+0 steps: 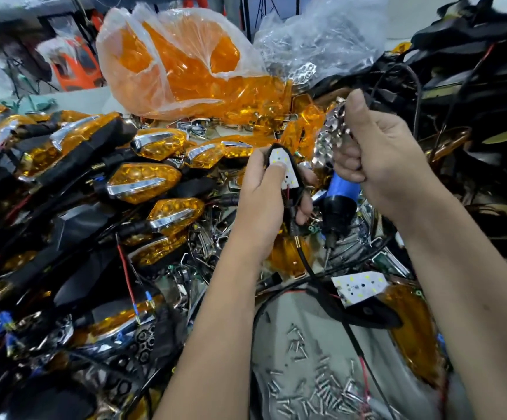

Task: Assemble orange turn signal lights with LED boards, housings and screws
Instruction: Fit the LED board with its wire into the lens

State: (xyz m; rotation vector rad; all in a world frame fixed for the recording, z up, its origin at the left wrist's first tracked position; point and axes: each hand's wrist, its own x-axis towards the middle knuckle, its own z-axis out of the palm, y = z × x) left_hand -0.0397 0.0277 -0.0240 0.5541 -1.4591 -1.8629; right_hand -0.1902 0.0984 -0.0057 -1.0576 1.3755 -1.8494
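Note:
My left hand [261,192] grips a black housing with a white LED board [284,168] seated in it, thumb pressing the board's face; red and black wires hang below. My right hand [376,153] holds a shiny chrome reflector piece [331,137] and also grips a blue-and-black electric screwdriver [341,198], whose tip points down. A second black housing with a white LED board [359,287] lies below on the pile. Loose silver screws [309,386] are scattered on a grey surface near the bottom.
Finished orange turn signals [143,180] are piled at the left. A plastic bag of orange lenses [182,71] stands behind, a clear bag of chrome parts [315,47] beside it. Black housings and cables [473,86] heap up at the right.

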